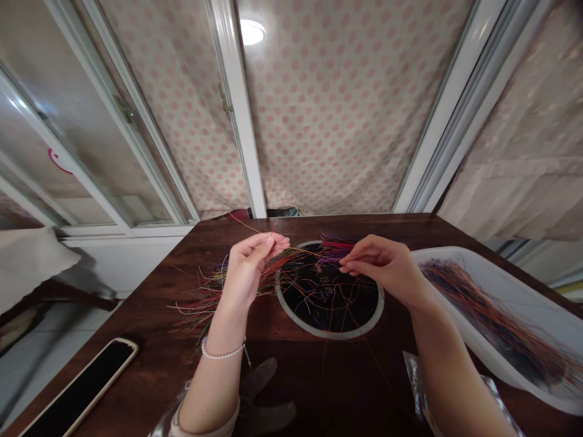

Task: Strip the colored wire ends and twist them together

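My left hand (255, 261) is closed in a pinch on a thin yellow-orange wire (301, 249). One end of that wire sticks out up and to the left of the fingers; the other runs right, toward my right hand. My right hand (382, 264) is closed too, thumb against fingertips, and whatever is between them is too fine to make out. Beneath both hands lies a round black plate with a pale rim (334, 334), with loose wires scattered over it. A heap of multicoloured wires (204, 300) lies by my left wrist. Pink and purple wires (334, 250) lie between the hands.
A white plastic tub (483, 358) with a bundle of orange and dark wires (487, 303) stands at the right. A phone (82, 388) lies at the table's left edge. On the dark wooden table (159, 303), a grey glove-like thing (266, 394) lies near my left forearm.
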The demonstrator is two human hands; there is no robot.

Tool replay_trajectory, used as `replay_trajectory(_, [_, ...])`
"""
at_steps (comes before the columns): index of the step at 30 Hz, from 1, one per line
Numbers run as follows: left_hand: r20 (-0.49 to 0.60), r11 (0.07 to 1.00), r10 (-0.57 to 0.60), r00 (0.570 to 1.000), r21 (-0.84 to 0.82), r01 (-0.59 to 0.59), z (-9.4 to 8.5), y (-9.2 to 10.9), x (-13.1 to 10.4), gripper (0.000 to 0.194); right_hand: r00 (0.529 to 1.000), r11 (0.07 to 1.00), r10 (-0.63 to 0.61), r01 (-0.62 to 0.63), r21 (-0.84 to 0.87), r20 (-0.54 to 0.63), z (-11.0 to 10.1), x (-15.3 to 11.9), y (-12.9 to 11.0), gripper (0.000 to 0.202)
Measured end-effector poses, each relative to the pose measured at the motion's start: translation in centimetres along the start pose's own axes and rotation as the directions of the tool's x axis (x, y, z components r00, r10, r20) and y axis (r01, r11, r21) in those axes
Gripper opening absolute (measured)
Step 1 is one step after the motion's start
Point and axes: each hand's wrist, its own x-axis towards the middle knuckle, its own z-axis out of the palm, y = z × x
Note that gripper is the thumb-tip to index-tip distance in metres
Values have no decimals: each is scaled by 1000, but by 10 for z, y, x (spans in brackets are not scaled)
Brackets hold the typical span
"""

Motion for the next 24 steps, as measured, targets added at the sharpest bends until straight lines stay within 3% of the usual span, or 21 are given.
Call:
replay_trajectory(5, [-61,994,54,997,101,-48,-1,-5,2,15,972,977,-212,211,-19,-104,-2,-6,-6,16])
replay_trajectory(11, [-91,978,110,990,187,-92,-1,-5,3,14,911,913,-394,404,63,-125,3,-11,-9,20])
replay_trajectory(20, [-66,974,143,987,188,-129,1,-4,0,14,866,836,-498,490,248,-33,4,-12,-4,28])
replay_trajectory(24, [-53,971,161,986,189,-149,2,-1,0,12,837,808,-536,546,223,-108,8,-11,-5,26])
